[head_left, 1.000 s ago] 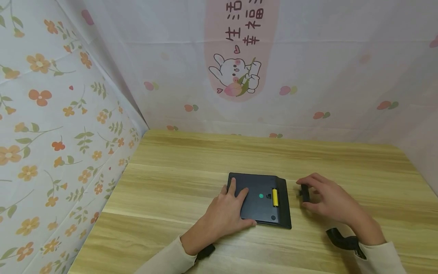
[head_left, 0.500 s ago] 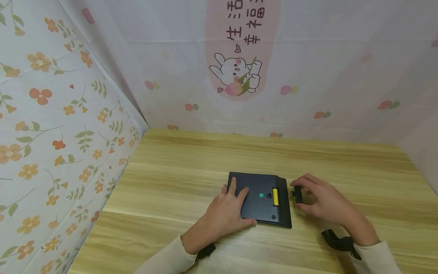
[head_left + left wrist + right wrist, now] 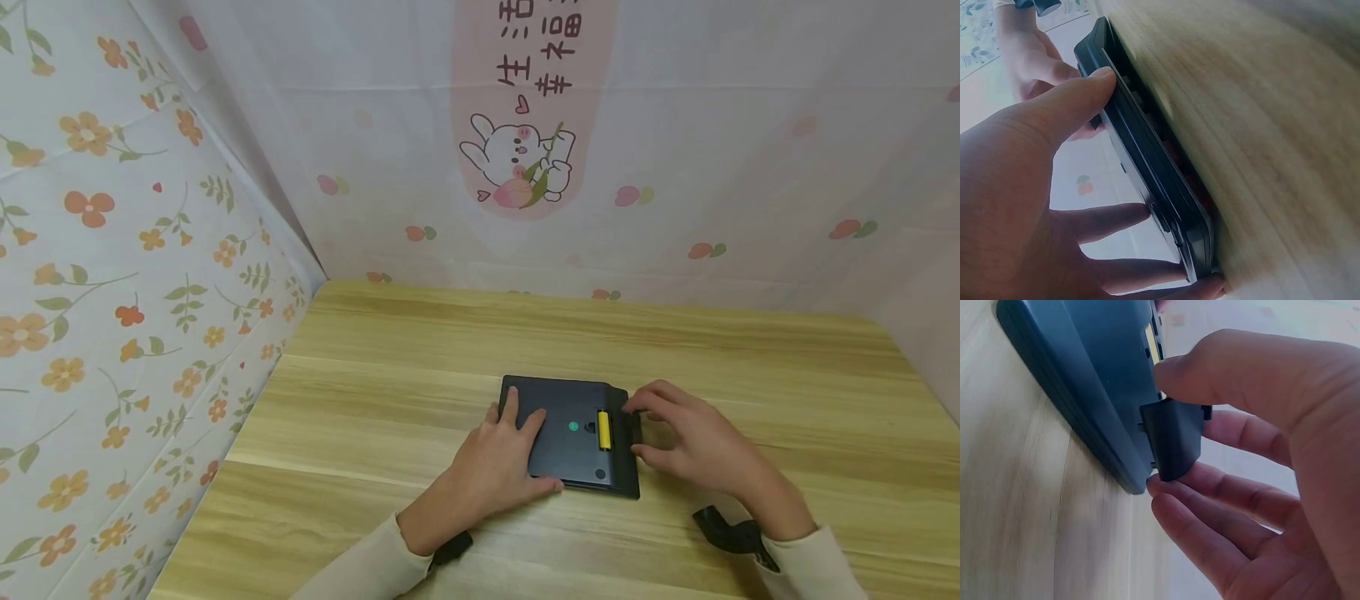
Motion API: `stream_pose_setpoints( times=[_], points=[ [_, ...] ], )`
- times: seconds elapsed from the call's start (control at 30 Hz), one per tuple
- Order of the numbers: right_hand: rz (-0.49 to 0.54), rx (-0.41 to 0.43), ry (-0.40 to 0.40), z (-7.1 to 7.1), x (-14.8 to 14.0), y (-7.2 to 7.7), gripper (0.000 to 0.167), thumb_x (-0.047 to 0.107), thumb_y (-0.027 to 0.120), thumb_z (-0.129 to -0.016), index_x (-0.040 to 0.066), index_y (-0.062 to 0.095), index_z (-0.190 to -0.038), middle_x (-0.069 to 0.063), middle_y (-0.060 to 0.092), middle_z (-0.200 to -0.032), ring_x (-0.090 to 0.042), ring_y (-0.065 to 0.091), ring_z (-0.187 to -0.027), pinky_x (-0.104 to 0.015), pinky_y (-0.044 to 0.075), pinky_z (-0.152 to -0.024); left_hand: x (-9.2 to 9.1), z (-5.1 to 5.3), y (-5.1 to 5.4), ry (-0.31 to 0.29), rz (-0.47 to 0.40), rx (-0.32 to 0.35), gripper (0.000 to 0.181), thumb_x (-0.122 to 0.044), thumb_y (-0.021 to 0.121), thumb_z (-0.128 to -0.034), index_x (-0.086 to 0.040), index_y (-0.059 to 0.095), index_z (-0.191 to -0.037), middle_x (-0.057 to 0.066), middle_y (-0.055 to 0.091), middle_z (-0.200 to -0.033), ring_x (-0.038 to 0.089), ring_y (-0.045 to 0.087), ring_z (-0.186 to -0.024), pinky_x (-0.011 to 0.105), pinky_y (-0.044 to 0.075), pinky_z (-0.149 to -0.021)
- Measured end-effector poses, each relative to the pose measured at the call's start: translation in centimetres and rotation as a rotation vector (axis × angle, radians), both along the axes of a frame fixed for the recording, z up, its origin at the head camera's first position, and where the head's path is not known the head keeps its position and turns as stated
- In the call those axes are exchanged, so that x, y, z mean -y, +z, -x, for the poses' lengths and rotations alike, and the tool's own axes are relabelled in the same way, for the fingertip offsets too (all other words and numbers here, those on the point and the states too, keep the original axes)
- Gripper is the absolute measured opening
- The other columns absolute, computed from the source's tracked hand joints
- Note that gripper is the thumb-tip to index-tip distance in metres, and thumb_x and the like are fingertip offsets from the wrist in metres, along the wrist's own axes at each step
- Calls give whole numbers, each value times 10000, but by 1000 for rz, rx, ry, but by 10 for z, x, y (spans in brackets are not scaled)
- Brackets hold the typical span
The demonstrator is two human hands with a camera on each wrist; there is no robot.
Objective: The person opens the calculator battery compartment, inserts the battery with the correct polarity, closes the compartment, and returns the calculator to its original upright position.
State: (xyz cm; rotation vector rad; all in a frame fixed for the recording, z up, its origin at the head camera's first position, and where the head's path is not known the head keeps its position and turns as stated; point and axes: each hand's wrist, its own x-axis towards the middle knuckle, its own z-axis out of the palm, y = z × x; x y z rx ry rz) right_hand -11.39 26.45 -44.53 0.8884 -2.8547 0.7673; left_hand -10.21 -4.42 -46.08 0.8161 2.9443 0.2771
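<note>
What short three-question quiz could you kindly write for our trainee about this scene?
1. What does the right hand pinch?
2. True or false: the yellow cylindrical battery sits exposed in the flat dark plastic device.
3. The left hand is (a) raised clear of the device, (b) touching the device, (c) holding the battery.

Key: 1. A small black curved plastic cover; 2. True; 3. b.
</note>
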Motion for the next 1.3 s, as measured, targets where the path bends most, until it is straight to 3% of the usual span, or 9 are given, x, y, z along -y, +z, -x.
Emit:
stream_pose_setpoints(
  times=[0.27,0.87,1.1,1.3],
  points=[
    [23,-96,33,-2,8,-3,448,94,963,-818,156,738,-1200,33,651,-1238,-213,750,-973,-417,652,-815,0,0,0,-1,4,-5,934,-745,802,-883,-158,618,-1585,312,466,-1638,518,632,-1336,445,666,-817],
    [16,-96,47,-4,17,-4,465,178,954,-875,156,733,-1283,-14,661,-1332,-141,646,-949,-352,575,-752,0,0,0,7,-15,5,927,-735,808,-882,-163,615,-1586,298,449,-1651,520,518,-1434,450,649,-891],
    [0,-134,69,-3,19,-7,494,179,964,-865,154,732,-1300,-6,660,-1352,-185,694,-1095,-437,623,-839,0,-1,1,6,-13,2,923,-734,803,-887,-163,615,-1587,289,441,-1660,484,475,-1476,430,644,-907],
    [1,-152,84,-2,20,-7,492,175,966,-862,135,733,-1293,-4,660,-1351,-198,702,-1116,-442,629,-848,0,0,0,4,-18,-1,917,-727,804,-890,-161,615,-1586,279,433,-1666,426,458,-1496,417,631,-944]
  ],
)
